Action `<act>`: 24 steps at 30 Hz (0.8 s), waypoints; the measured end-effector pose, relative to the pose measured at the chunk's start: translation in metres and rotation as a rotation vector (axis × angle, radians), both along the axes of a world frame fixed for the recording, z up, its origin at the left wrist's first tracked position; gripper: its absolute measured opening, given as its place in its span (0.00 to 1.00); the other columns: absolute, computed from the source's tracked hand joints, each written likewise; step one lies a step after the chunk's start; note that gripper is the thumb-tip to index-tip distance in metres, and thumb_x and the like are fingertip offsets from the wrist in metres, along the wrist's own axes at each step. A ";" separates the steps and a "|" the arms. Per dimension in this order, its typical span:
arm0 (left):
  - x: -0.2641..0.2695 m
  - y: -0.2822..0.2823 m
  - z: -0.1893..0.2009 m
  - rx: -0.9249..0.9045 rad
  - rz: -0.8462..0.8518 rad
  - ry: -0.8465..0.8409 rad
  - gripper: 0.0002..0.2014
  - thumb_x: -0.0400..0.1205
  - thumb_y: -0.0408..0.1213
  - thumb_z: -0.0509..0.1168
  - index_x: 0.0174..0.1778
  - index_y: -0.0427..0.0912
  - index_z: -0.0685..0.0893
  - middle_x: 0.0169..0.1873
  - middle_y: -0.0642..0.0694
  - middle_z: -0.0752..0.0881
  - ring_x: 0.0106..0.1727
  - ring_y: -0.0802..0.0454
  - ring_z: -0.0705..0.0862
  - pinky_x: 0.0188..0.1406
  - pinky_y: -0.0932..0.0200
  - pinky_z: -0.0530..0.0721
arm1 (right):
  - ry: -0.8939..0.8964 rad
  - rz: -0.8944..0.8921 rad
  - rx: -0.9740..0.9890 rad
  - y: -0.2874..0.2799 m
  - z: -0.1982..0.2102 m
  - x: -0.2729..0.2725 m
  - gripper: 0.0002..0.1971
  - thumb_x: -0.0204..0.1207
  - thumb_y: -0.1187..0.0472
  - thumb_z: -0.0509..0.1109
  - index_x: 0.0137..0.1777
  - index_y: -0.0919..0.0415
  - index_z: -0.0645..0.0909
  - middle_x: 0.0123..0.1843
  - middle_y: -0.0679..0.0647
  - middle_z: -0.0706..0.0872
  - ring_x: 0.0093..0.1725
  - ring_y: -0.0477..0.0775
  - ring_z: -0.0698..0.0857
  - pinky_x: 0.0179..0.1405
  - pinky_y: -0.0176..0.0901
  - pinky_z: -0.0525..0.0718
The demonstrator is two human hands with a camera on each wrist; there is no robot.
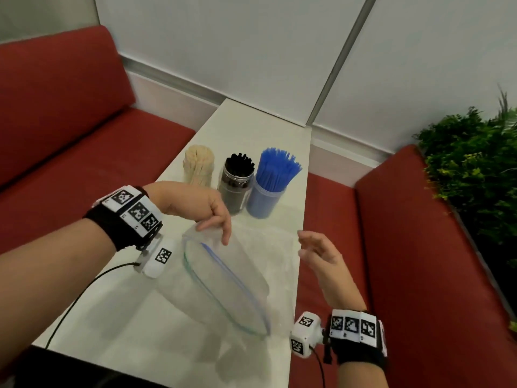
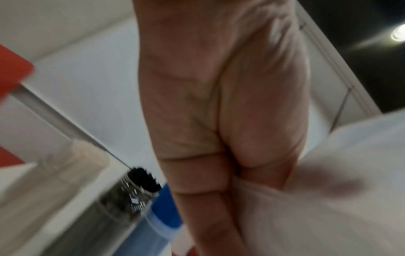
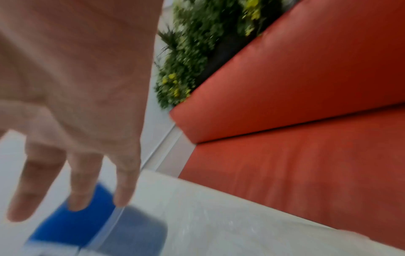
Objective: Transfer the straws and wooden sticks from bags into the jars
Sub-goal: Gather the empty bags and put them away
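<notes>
Three jars stand mid-table: wooden sticks [image 1: 198, 166], black straws [image 1: 237, 183] and blue straws [image 1: 272, 183]. A clear, empty zip bag [image 1: 223, 278] lies open in front of them, its blue-green rim gaping. My left hand [image 1: 221, 233] pinches the bag's far rim; the left wrist view shows the plastic [image 2: 328, 190] caught under my left hand's [image 2: 241, 181] thumb, with the black straws [image 2: 144, 180] beside it. My right hand [image 1: 305, 245] hovers with loose fingers by the bag's right corner, holding nothing. In the right wrist view its fingers [image 3: 122, 190] point at the blue straws [image 3: 74, 223].
The narrow white table [image 1: 251, 127] runs between two red benches, one left [image 1: 70, 141] and one right [image 1: 419, 247]. A green plant [image 1: 475, 169] stands beyond the right bench. A black cable [image 1: 75, 301] trails from my left wrist across the table's near left.
</notes>
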State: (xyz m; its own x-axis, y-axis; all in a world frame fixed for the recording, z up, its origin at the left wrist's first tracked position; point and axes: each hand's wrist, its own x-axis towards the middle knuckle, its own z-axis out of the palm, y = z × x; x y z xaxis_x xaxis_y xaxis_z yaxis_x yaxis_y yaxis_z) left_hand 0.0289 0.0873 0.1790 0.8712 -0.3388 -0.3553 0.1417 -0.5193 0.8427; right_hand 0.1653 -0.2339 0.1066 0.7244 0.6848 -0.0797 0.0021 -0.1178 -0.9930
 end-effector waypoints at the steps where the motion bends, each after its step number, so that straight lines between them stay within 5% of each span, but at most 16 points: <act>1: 0.006 -0.014 -0.005 0.011 -0.112 0.039 0.18 0.64 0.16 0.53 0.18 0.42 0.77 0.49 0.47 0.94 0.59 0.54 0.89 0.70 0.51 0.79 | 0.018 0.163 -0.067 0.008 -0.004 -0.010 0.30 0.71 0.56 0.81 0.72 0.36 0.79 0.76 0.38 0.79 0.78 0.42 0.73 0.71 0.43 0.73; 3: 0.021 -0.039 -0.013 -0.014 -0.257 0.096 0.15 0.66 0.15 0.54 0.19 0.37 0.75 0.49 0.46 0.94 0.59 0.53 0.89 0.68 0.57 0.81 | 0.075 0.486 -0.281 0.026 -0.019 -0.032 0.45 0.66 0.51 0.87 0.79 0.30 0.67 0.81 0.41 0.73 0.80 0.39 0.70 0.75 0.45 0.70; 5: 0.036 -0.051 -0.020 -0.097 -0.211 0.094 0.16 0.70 0.13 0.55 0.23 0.36 0.77 0.53 0.45 0.94 0.61 0.50 0.89 0.67 0.57 0.82 | 0.159 0.557 -0.257 0.037 -0.035 -0.042 0.32 0.70 0.58 0.84 0.74 0.48 0.78 0.73 0.59 0.84 0.71 0.53 0.82 0.71 0.54 0.80; 8: 0.057 -0.046 -0.041 -0.302 0.386 -0.048 0.12 0.83 0.20 0.63 0.49 0.38 0.90 0.62 0.48 0.90 0.63 0.53 0.87 0.60 0.60 0.86 | 0.151 0.115 -0.170 0.035 -0.048 -0.025 0.08 0.76 0.65 0.74 0.54 0.62 0.87 0.54 0.65 0.91 0.51 0.57 0.90 0.55 0.62 0.87; 10: 0.068 -0.044 -0.066 -0.285 0.901 -0.198 0.12 0.88 0.33 0.63 0.67 0.41 0.84 0.65 0.43 0.87 0.61 0.49 0.85 0.52 0.60 0.85 | 0.195 -0.196 -0.177 0.034 -0.067 -0.010 0.05 0.77 0.67 0.75 0.51 0.62 0.88 0.50 0.63 0.93 0.53 0.64 0.91 0.57 0.66 0.88; 11: 0.069 -0.047 -0.080 -0.217 1.021 -0.165 0.17 0.89 0.43 0.65 0.72 0.43 0.80 0.68 0.42 0.84 0.63 0.48 0.84 0.50 0.58 0.84 | 0.222 -0.303 -0.205 0.036 -0.080 -0.005 0.06 0.76 0.67 0.76 0.51 0.62 0.88 0.51 0.63 0.92 0.56 0.69 0.90 0.58 0.65 0.88; 13: 0.065 -0.062 -0.120 -0.069 0.946 0.159 0.40 0.81 0.65 0.66 0.84 0.47 0.66 0.78 0.42 0.75 0.71 0.45 0.79 0.59 0.49 0.84 | 0.186 -0.388 -0.506 0.047 -0.111 -0.003 0.16 0.75 0.59 0.80 0.61 0.60 0.84 0.61 0.63 0.87 0.65 0.72 0.85 0.62 0.59 0.85; 15: 0.054 -0.086 -0.166 0.064 0.757 0.437 0.59 0.72 0.75 0.67 0.90 0.50 0.45 0.87 0.40 0.58 0.82 0.38 0.70 0.71 0.40 0.80 | 0.117 -0.292 -0.962 0.054 -0.142 -0.004 0.41 0.72 0.47 0.81 0.82 0.53 0.66 0.78 0.64 0.70 0.78 0.71 0.70 0.72 0.59 0.74; 18: 0.037 -0.118 -0.221 0.144 0.753 0.414 0.66 0.72 0.67 0.75 0.89 0.48 0.33 0.88 0.35 0.45 0.88 0.37 0.57 0.81 0.42 0.70 | 0.058 -0.141 -1.203 0.068 -0.166 -0.014 0.57 0.72 0.41 0.79 0.89 0.50 0.41 0.88 0.63 0.46 0.87 0.70 0.48 0.83 0.67 0.58; 21: 0.025 -0.129 -0.246 0.009 0.880 0.236 0.59 0.76 0.41 0.79 0.90 0.44 0.40 0.86 0.36 0.53 0.87 0.42 0.59 0.84 0.52 0.61 | -0.094 -0.180 -1.073 0.083 -0.183 -0.035 0.60 0.69 0.47 0.82 0.89 0.51 0.41 0.85 0.63 0.56 0.82 0.68 0.61 0.76 0.64 0.69; 24: 0.012 -0.112 -0.250 -0.327 1.018 0.222 0.44 0.75 0.23 0.70 0.88 0.41 0.62 0.80 0.33 0.73 0.77 0.40 0.75 0.77 0.48 0.75 | 0.163 -0.167 -0.569 0.091 -0.186 -0.061 0.50 0.72 0.68 0.75 0.89 0.55 0.50 0.81 0.60 0.70 0.78 0.63 0.73 0.77 0.58 0.75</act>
